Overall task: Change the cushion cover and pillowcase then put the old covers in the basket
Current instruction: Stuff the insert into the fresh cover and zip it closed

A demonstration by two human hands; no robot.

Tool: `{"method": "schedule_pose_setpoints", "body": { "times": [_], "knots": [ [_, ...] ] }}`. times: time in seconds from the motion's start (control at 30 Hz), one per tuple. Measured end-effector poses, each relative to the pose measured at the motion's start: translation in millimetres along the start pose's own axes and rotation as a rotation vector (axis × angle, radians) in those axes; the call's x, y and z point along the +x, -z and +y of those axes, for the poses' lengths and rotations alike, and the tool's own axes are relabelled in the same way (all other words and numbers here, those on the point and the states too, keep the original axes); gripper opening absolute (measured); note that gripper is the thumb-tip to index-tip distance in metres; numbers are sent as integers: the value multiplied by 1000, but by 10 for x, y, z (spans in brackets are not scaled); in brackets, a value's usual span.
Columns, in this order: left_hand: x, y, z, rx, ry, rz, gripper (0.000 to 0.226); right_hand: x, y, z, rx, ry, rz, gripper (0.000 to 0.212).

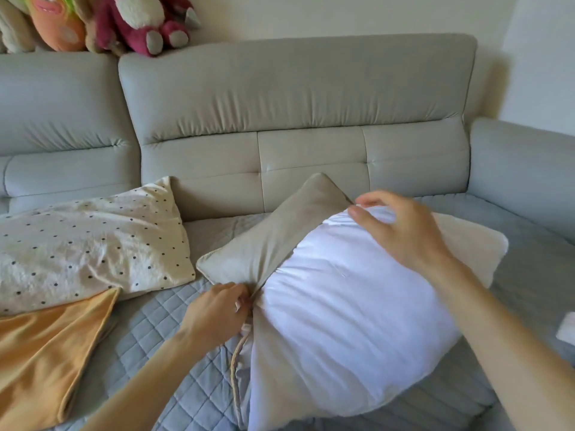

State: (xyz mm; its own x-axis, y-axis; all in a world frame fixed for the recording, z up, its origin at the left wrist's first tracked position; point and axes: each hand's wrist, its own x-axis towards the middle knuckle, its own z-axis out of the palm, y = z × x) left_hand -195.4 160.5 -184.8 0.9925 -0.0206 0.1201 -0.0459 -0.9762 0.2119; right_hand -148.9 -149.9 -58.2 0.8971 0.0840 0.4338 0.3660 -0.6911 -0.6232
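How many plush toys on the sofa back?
3 visible, top left: a pale one at the frame edge, an orange one, a magenta bear. More may sit out of frame.

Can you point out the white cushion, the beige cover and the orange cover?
White cushion (351, 303): head view, middle of its bare front.
Beige cover (277, 231): head view, bunched part over the cushion's far-left corner.
Orange cover (46, 353): head view, its flat middle.
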Motion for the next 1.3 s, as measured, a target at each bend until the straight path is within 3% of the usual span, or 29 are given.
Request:
{"method": "schedule_pose_setpoints", "body": {
  "times": [0.07,0.1,0.13,0.17,0.23,0.3,0.37,0.43,0.53,0.6,0.7,0.87,0.97,1.03,1.1,1.2,1.3],
  "knots": [
    [40,177,46,54,30,-106,6,82,266,347,-317,-318,-104,87],
    [75,297,97,62,51,-162,7,64,323,495,-305,-465,-212,106],
    [128,426,164,77,62,-200,11,-8,324,595,-221,-546,-309,108],
    [196,565,258,94,61,-210,16,-118,281,642,-118,-567,-376,91],
    [383,840,518,84,13,-101,23,-304,163,682,16,-483,-370,40],
    [597,1048,873,11,-91,94,26,-417,55,656,141,-450,-288,24],
    [810,1147,1249,12,-184,162,24,-462,-25,578,247,-475,-214,41],
    [990,1151,1591,143,-253,79,26,-489,-87,506,309,-480,-174,64],
    [1159,1092,1866,377,-324,-38,29,-603,-136,348,309,-401,-167,60],
    [1226,1077,1906,498,-385,-68,28,-683,-162,272,204,-354,-169,57],
    [1257,1170,1881,601,-436,-165,20,-808,-208,202,-89,-219,-222,74],
    [1225,1581,1829,511,-332,-379,31,-1031,-431,68,-151,10,-119,68],
    [1149,1671,1839,382,-342,-327,21,-998,-541,-83,-156,93,-147,89],
    [1066,1592,1846,318,-368,-219,18,-861,-564,-194,-130,98,-188,89],
    [985,1488,1819,228,-368,-118,18,-726,-538,-288,36,-53,-213,87],
    [940,1403,1721,196,-276,-59,19,-720,-515,-250,502,-462,-101,79],
    [915,1275,1656,289,-192,-82,29,-881,-652,-6,747,-708,-237,101]
  ]
}}
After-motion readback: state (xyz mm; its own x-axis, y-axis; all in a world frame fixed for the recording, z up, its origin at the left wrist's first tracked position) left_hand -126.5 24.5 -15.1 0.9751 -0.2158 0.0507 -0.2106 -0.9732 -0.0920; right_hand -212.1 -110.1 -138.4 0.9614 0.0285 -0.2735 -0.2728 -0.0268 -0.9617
